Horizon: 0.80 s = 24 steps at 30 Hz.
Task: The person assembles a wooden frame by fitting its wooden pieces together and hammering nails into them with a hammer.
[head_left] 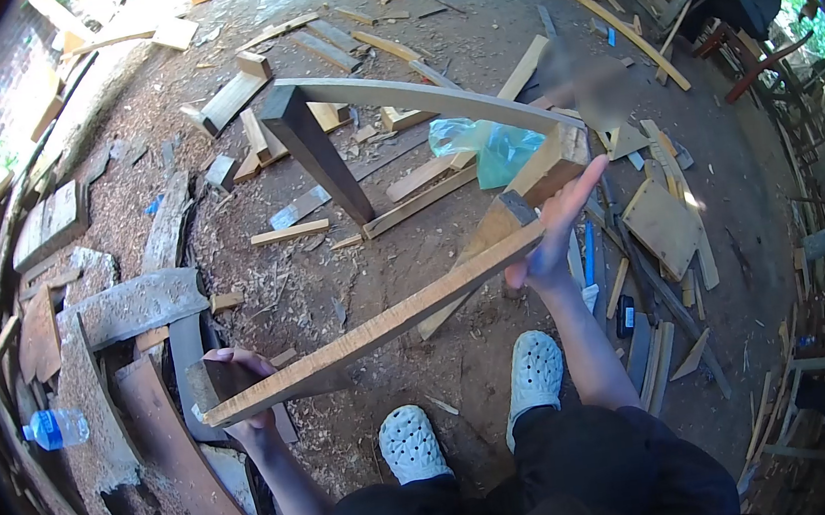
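Observation:
A wooden frame (380, 329) of pale rails and darker legs is held tilted above the ground in front of my body. My left hand (246, 370) is closed around its near left corner, where a dark block meets the long rail. At the right corner, my right hand (555, 227) presses against the joint, fingers stretched upward along the outside and thumb below the rail. The frame's far curved rail (426, 101) runs from a dark leg (321, 156) to the right corner. The left fingers are partly hidden behind the wood.
Wood offcuts and shavings litter the dirt floor. A green plastic bag (502, 148) lies beyond the frame, a water bottle (56, 429) at left, a dark phone-like object (625, 317) at right. Another person (758, 0) sits at the far right. My pale clogs (412, 443) are below.

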### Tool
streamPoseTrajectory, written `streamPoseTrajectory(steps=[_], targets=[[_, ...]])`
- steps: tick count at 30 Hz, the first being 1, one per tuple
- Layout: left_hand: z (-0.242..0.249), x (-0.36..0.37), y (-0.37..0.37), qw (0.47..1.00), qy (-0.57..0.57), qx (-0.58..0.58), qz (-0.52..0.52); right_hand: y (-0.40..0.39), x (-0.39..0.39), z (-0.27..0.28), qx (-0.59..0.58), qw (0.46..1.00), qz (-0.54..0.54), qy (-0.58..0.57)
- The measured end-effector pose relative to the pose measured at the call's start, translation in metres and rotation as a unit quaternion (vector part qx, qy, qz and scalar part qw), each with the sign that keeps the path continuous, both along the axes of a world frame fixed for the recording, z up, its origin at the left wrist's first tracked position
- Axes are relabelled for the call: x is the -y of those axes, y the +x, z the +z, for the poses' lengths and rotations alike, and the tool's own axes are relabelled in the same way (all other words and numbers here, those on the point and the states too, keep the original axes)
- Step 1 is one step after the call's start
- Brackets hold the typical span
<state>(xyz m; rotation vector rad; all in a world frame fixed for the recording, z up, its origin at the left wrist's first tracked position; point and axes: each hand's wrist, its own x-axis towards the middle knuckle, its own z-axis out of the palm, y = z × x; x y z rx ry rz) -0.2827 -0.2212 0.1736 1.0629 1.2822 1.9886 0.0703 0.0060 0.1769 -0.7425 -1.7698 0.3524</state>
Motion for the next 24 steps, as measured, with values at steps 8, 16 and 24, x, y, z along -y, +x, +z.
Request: streamPoseTrajectory(steps=[8, 16, 24], targets=[[-0.024, -0.025, 0.007, 0.996, 0.009, 0.049, -0.074, 0.011, 0.020, 0.009, 0.141, 0.987, -0.034, -0.075], [0.001, -0.057, 0.014, 0.999, -0.033, 0.002, -0.035, 0.013, 0.018, 0.019, 0.158, 0.984, -0.049, -0.067], [0.005, -0.082, -0.014, 0.995, -0.046, -0.046, -0.080, 0.013, 0.017, 0.022, 0.156, 0.985, -0.020, -0.075]])
